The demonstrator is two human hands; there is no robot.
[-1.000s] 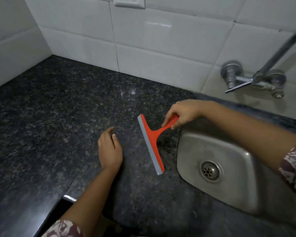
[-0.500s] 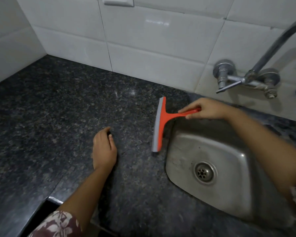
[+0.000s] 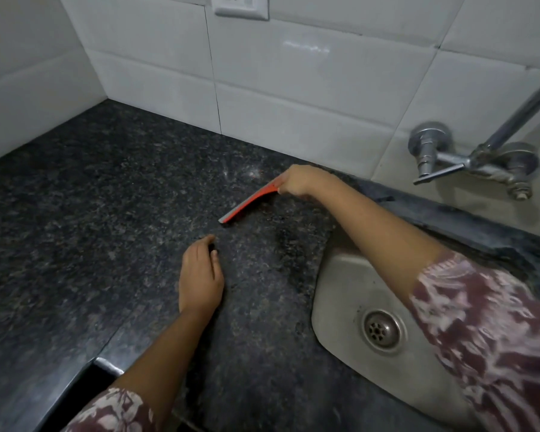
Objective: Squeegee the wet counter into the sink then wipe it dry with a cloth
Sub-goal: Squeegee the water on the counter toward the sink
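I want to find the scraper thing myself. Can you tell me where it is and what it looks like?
Start at the dark speckled counter left of the metal sink. Near the back, close to the white tiled wall, the right hand holds the squeegee, its far tip touching the counter. It is the only bright orange thing there, long and thin with a grey edge.

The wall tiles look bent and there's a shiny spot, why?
Head view: the wide lens bends the wall tiles lines toward the edges; a light glints off one tile and the counter; the squeegee looks slightly motion-blurred.
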